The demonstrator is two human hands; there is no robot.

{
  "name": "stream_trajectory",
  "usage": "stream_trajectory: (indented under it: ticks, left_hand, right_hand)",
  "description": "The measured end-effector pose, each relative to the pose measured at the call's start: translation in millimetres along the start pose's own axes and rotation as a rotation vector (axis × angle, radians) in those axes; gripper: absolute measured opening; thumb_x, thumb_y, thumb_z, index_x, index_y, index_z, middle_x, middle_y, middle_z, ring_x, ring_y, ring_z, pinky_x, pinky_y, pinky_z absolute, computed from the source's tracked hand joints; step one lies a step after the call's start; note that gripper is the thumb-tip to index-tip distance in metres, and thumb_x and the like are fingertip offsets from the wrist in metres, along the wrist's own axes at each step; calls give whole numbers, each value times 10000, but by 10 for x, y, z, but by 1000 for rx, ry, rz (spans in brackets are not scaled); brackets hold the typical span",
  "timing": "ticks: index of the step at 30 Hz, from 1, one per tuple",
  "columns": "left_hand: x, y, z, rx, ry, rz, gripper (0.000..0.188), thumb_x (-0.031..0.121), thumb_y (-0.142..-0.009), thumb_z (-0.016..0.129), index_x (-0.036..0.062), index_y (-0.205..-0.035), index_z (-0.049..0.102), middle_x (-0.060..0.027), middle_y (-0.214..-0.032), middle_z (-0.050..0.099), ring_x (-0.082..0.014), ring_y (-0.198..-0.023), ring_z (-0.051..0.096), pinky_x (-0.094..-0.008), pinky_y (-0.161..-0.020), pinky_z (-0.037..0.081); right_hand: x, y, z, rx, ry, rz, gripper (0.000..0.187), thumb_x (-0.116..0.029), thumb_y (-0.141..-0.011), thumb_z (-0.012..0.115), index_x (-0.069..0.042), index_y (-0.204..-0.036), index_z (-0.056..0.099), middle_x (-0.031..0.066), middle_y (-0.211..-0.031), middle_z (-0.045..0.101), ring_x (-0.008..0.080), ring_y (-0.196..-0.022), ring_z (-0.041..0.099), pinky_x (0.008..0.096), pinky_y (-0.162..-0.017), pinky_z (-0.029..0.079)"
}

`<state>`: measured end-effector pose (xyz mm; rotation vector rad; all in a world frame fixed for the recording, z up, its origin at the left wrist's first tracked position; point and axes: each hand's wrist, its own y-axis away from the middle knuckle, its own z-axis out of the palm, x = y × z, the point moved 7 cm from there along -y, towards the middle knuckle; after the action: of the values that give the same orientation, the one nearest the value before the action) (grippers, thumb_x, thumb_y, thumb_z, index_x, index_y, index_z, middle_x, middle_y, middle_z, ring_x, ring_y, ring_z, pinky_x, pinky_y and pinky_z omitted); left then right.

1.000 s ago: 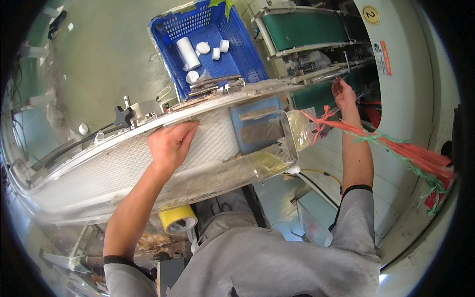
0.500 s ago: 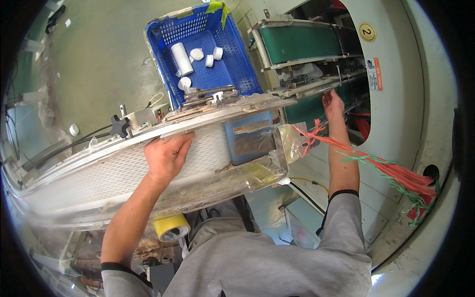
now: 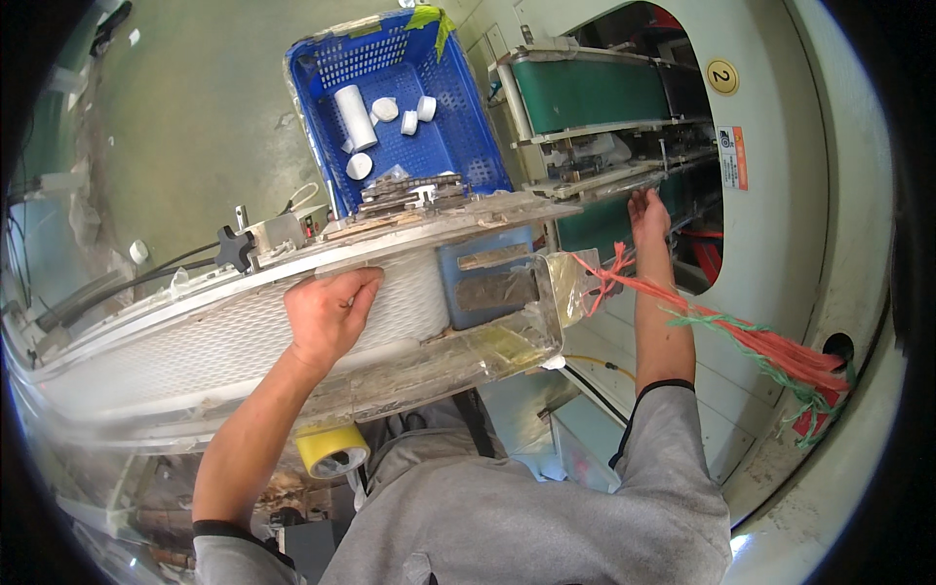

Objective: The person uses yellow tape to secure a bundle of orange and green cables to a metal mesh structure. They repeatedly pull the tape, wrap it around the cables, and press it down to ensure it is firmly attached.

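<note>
My left hand (image 3: 331,312) curls at the far edge of the white belt (image 3: 414,297). Right of it, my right hand (image 3: 648,216), fingers bent, is beside a green belt (image 3: 590,232). Whether either pinches anything, I cannot tell.

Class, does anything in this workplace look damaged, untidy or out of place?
Yes. The red and green strings beside the white belt look frayed, with loose strands splaying out. A small white piece seems stray on the floor. White rolls lie scattered in the blue crate, though that may be normal.
</note>
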<state>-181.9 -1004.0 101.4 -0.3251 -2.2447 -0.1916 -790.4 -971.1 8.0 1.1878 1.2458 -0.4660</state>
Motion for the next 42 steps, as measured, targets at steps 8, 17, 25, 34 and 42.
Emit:
stream_trajectory:
  ticks: [8,17,25,34,42]
  left_hand:
    - [-2,-15,-16,34,-11,24,73,181,-789,704,172,-856,732,-41,-675,665,-225,-572,622,-317,-545,485]
    - [25,-9,-55,6,-8,11,84,164,-808,692,122,-867,736,-66,-734,689,-211,-558,628,-295,-541,482]
    - [-77,-3,40,-21,-122,-154,145,278,-835,673,165,-887,746,-61,-661,661,-230,-559,620,-315,-531,468]
    - [-220,54,132,67,-123,-270,173,323,-818,696,180,-900,750,-57,-661,667,-214,-576,636,-320,-549,482]
    - [-254,69,194,24,-102,-419,261,358,-838,652,141,-949,744,-98,-714,682,-237,-650,661,-317,-641,493]
  right_hand:
    - [-73,206,27,111,2,-112,176,-170,-919,584,-51,-1034,644,37,-946,651,149,-769,625,278,-612,530]
    - [-267,585,91,388,47,-276,116,-161,-858,666,-61,-913,683,22,-738,636,107,-628,580,227,-521,487]
    - [-128,296,195,338,-32,-254,123,-184,-870,671,-68,-911,671,28,-728,626,129,-599,579,257,-490,484]
    - [48,-19,73,110,-9,-166,152,-225,-926,597,-79,-953,632,6,-812,628,126,-644,595,256,-554,501]
    - [-45,-149,50,137,263,-214,277,-275,-924,513,-63,-808,649,44,-707,631,149,-623,587,284,-494,451]
